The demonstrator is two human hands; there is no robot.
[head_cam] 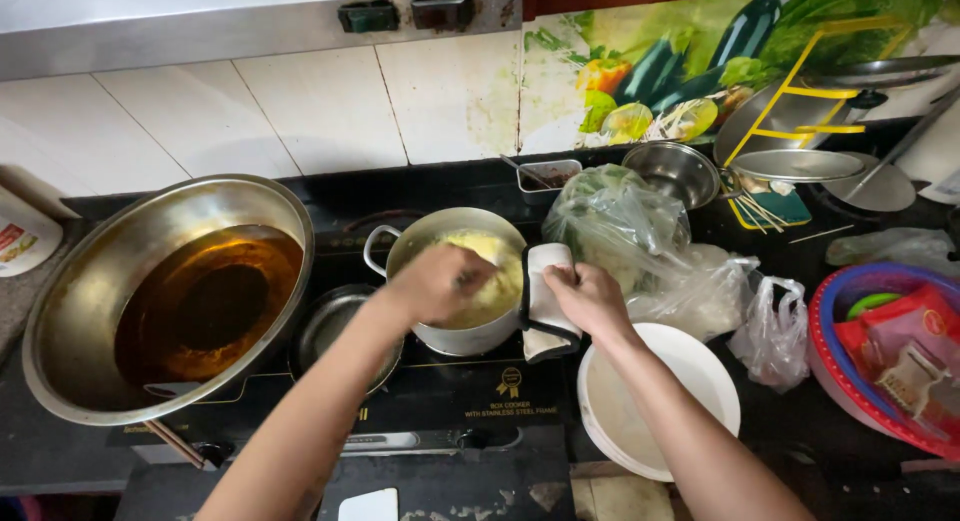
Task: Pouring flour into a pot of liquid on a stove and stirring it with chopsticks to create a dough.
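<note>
1. Steel pot (pixel 455 281) stands on the black cooktop (pixel 450 391), between the large wok (pixel 90 311) and the white bowl (pixel 700 371). It holds a pale yellow mass (pixel 500 271).
2. Left hand (pixel 440 281) sits over the pot mouth. Its fingers are curled together around something in the yellow mass; what they grip cannot be told.
3. Right hand (pixel 590 296) is at the pot's right rim. Its fingers are clamped on a white pot holder with dark trim (pixel 545 301), which lies against the pot's right side.
4. The wok, left of the pot, holds dark amber oil (pixel 205 301). Wooden chopsticks (pixel 175 441) stick out from under its front edge.
5. A small dark pan (pixel 335 326) sits between the wok and the pot, partly hidden by the left forearm.
6. Clear plastic bags with greens (pixel 615 221) lie just behind and right of the pot; a smaller knotted bag (pixel 775 331) lies farther right.
7. A small steel bowl (pixel 675 171) stands behind the bags.
8. A red and blue basket (pixel 850 281) at the right edge of the tabletop holds packets.
9. White tiles (pixel 300 111) back the cooktop.
</note>
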